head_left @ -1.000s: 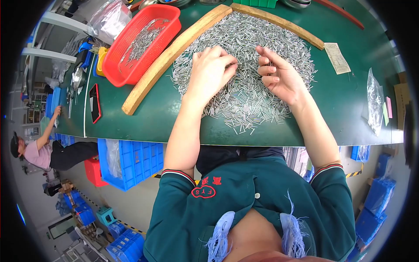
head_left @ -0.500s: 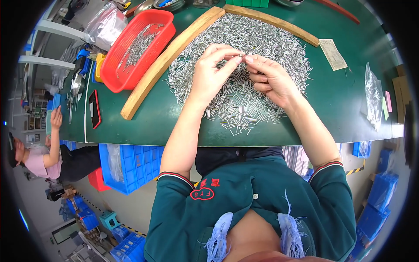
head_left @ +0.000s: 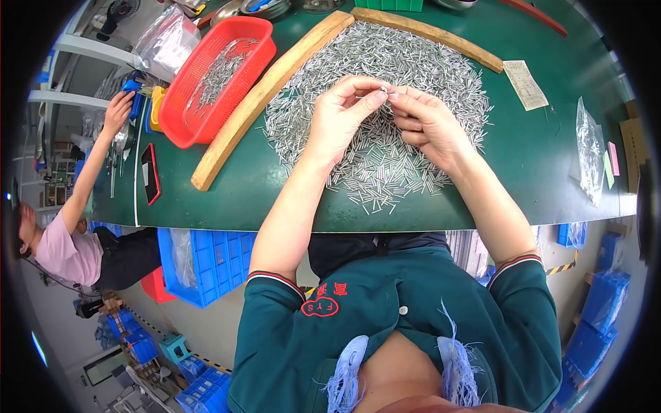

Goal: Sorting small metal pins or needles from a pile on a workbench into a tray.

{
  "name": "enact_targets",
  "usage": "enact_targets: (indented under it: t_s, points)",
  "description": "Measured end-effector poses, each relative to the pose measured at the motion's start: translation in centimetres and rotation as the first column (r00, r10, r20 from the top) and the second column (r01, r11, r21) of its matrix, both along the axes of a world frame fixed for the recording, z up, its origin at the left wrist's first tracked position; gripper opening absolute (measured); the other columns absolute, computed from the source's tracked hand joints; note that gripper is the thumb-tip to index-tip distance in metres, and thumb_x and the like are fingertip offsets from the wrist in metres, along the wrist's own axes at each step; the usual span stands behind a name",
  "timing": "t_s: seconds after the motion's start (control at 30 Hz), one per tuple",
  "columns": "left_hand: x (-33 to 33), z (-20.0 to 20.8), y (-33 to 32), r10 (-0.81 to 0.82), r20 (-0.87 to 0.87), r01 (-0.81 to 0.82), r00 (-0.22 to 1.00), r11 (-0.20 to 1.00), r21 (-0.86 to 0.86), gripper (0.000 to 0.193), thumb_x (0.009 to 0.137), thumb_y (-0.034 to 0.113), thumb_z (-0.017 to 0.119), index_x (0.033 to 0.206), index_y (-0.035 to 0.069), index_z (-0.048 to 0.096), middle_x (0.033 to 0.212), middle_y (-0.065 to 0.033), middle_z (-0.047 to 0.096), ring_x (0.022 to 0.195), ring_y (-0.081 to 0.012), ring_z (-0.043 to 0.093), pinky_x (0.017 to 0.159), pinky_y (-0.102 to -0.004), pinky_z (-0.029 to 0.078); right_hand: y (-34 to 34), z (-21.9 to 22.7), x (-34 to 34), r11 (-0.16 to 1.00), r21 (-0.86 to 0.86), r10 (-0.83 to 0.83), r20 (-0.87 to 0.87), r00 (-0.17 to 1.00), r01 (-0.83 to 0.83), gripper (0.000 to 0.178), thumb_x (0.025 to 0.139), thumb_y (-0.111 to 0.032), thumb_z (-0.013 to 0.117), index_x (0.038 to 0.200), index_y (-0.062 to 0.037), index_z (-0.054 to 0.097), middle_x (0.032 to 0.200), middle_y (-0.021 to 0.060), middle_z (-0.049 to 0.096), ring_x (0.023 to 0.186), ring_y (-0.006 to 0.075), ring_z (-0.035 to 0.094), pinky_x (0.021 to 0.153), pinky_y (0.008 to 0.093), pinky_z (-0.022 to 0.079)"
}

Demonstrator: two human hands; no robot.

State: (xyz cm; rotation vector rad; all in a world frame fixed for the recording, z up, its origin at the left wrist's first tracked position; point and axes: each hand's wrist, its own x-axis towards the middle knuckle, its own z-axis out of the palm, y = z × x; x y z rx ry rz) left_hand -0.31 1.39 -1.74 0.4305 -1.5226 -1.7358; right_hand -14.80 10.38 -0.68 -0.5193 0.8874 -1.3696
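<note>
My left hand (head_left: pixel 339 118) and my right hand (head_left: pixel 432 125) meet fingertip to fingertip over a broad pile of thin silvery metal pins (head_left: pixel 406 55). Thumb and forefinger of each are pinched together. Between them shows a small metal pin (head_left: pixel 385 90), mostly covered by the fingertips. The other fingers of my right hand curl into the palm. Loose pins lie on the green tabletop (head_left: pixel 241 206) below my hands, toward the near edge.
Two wooden bars (head_left: pixel 265 107) border the pile at left and back. Left of them stands a red perforated basket (head_left: pixel 184 76) with more pins; a phone (head_left: pixel 149 173) lies nearer. At right are a paper slip (head_left: pixel 525 85) and a clear plastic bag (head_left: pixel 589 155). A co-worker (head_left: pixel 69 255) reaches in at far left.
My left hand has shifted slightly down and right, its fingers closing nearer the right fingertips. My right hand barely moves. The co-worker's arm has stretched farther over the table toward the blue-handled items.
</note>
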Motion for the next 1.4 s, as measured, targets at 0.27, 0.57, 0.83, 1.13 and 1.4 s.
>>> enact_targets:
  t_s: [0.27,0.57,0.83,1.13,1.4]
  points:
    - [0.2,0.1,-0.2,-0.011,0.020,0.010,1.000,0.998,0.058,0.016,0.087,0.004,0.065,0.103,0.003,0.066,0.099,-0.0050,0.067,0.094,-0.0111,0.060,0.086,-0.0250,0.048,0.2,0.7,0.3,0.998,-0.012,-0.061,-0.147,0.987,0.059,0.019,0.091,-0.020,0.064,0.101,-0.0048,0.063,0.063,-0.0119,0.040,0.050,-0.0029,0.027,0.041,0.0162,0.017]
    - [0.3,-0.5,-0.6,-0.043,-0.040,0.050,0.998,0.981,0.187,0.017,0.088,0.007,0.065,0.104,0.003,0.066,0.101,-0.0048,0.067,0.093,-0.0096,0.060,0.085,-0.0235,0.048,0.3,0.7,0.4,0.994,-0.050,-0.107,-0.181,0.978,0.100,0.021,0.091,-0.019,0.062,0.105,-0.0036,0.064,0.060,-0.0118,0.038,0.049,-0.0025,0.025,0.042,0.0162,0.016]
    - [0.0,0.2,0.2,0.111,0.019,-0.110,0.994,0.994,-0.026,0.016,0.086,0.008,0.067,0.102,0.005,0.068,0.097,-0.0043,0.067,0.088,-0.0109,0.060,0.083,-0.0243,0.048,0.5,1.3,0.9,0.989,-0.068,-0.147,-0.275,0.950,0.133,0.024,0.090,-0.026,0.064,0.100,-0.0042,0.067,0.060,-0.0118,0.039,0.049,-0.0027,0.026,0.042,0.0162,0.017]
    - [0.1,0.4,0.6,0.503,0.029,-0.217,0.864,0.422,-0.880,0.021,0.074,0.012,0.075,0.095,0.008,0.073,0.083,-0.0030,0.063,0.079,-0.0191,0.059,0.072,-0.0310,0.047,-0.1,-0.1,0.3,0.995,0.101,-0.005,0.192,0.981,-0.015,0.028,0.094,-0.035,0.058,0.094,-0.0072,0.055,0.080,-0.0022,0.050,0.060,0.0013,0.040,0.040,0.0143,0.025]
    - [0.5,0.8,0.2,0.407,0.138,-0.095,0.903,0.502,-0.860,0.023,0.077,0.014,0.073,0.101,0.011,0.073,0.081,-0.0025,0.063,0.079,-0.0167,0.060,0.073,-0.0292,0.047,-0.4,-0.4,0.0,0.988,0.129,0.042,0.322,0.946,-0.088,0.023,0.099,-0.029,0.045,0.097,-0.0072,0.052,0.082,-0.0019,0.051,0.066,0.0044,0.044,0.042,0.0147,0.029]
